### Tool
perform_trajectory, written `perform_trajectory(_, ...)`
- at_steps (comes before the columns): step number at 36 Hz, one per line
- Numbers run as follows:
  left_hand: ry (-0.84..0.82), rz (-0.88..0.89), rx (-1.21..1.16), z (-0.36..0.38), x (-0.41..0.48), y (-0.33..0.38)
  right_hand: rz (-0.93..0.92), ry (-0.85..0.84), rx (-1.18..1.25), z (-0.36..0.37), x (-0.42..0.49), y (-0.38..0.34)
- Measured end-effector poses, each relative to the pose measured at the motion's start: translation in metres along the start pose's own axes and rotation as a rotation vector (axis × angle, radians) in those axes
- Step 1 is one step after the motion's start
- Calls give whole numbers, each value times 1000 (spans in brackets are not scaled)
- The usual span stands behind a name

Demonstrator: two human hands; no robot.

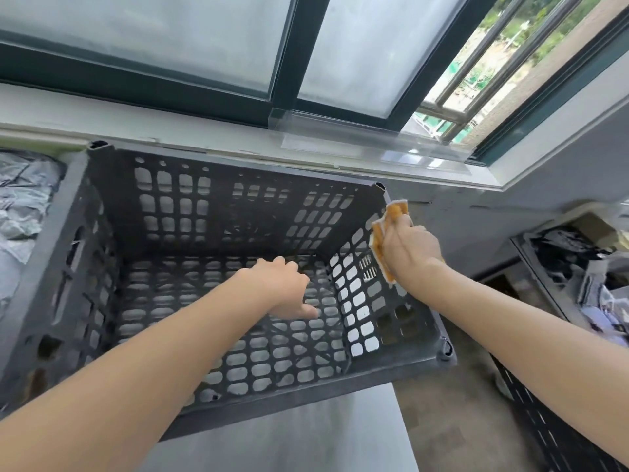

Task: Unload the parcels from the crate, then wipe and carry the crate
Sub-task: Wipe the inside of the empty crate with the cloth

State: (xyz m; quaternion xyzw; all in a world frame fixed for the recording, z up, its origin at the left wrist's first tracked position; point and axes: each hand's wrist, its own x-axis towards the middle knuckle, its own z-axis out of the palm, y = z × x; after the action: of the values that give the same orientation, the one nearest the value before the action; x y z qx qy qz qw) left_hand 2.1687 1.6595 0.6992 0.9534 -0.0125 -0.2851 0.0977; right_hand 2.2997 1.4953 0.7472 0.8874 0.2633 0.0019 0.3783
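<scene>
There is one dark grey crate (51, 253) with pierced walls and floor, and no parcel lies in it. Both hands are at it. The left hand (286, 287) reaches down inside, over the middle of the floor. Its fingers are loosely bent, its thumb is out to the side, and it holds nothing that can be seen. Whether the fingertips touch the floor cannot be told. The right hand (408, 250) grips one orange and white cloth (388, 233), bunched in the fingers and pressed to the crate's right rim, just short of the far right corner.

Left of the left hand, outside the crate's left rim, lies a heap of grey plastic parcels (20, 206). They are crumpled together, so their number cannot be counted. Right of the right hand, well apart from it, stands a second pierced bin (551, 434) with dark bags in it, also too tangled to count.

The crate sits on one grey table (306, 441). The table's right edge runs below the right forearm, and the crate's near right corner juts past that edge over the brown floor (459, 420). Beyond both hands the far rim sits close under the window sill (204, 131). Open floor lies between the crate and the bin.
</scene>
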Motion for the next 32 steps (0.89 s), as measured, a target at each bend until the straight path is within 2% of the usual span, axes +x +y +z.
perform_trajectory(4,2,22,16,2,-1,4,-39,-70,-101,10,-22,-2)
perform_trajectory(9,6,46,12,6,-2,9,-58,-76,-175,19,-44,-1)
perform_trajectory(13,0,64,24,9,-5,15,-75,-111,-167,19,-64,6)
perform_trajectory(16,17,82,34,8,-6,20,-255,-64,-305,9,-84,12)
perform_trajectory(18,25,98,26,8,-5,22,-342,-117,-388,5,-95,14)
perform_trajectory(20,23,103,16,9,-4,24,-322,-208,-314,10,-99,13)
perform_trajectory(23,30,110,12,9,-4,25,-349,-230,-189,16,-99,13)
perform_trajectory(32,24,86,32,10,-6,16,-609,-311,-328,20,-64,-21)
